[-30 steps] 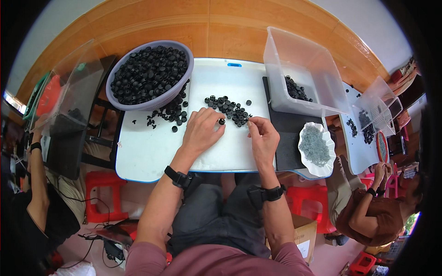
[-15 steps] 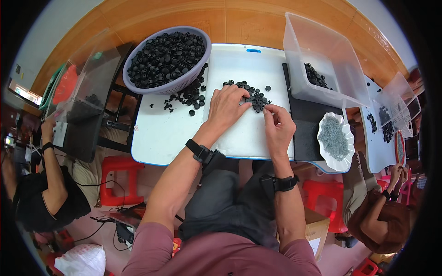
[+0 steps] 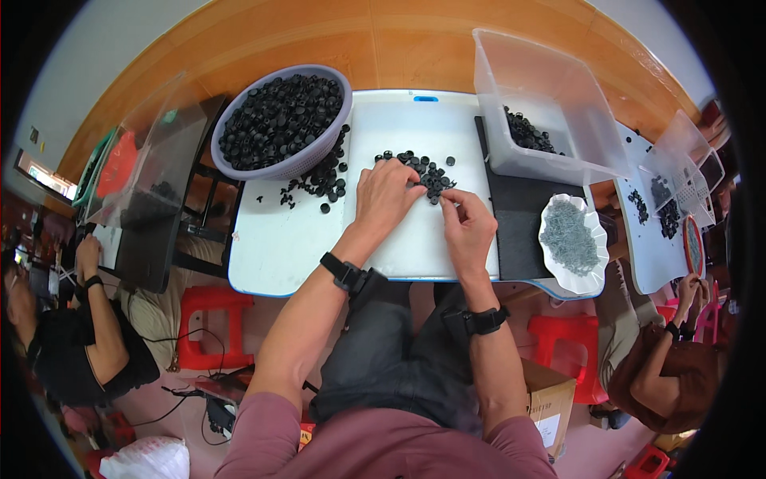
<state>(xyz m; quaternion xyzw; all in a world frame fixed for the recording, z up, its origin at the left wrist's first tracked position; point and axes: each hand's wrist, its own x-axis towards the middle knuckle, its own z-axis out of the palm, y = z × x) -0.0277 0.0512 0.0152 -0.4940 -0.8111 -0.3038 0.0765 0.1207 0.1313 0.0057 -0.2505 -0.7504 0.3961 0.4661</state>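
Small black caps (image 3: 432, 180) piled on white table (image 3: 279, 255), pile running ten to four; two o'clock from left hand (image 3: 387, 193), eleven from right hand (image 3: 469, 226), both near. Left half-curled, right pinched; grip contents can't tell.

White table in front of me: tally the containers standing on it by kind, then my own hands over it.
Purple basket: 1
Clear bin: 1
White fluted dish: 1
Hands, left hand and right hand: 2
Total: 5
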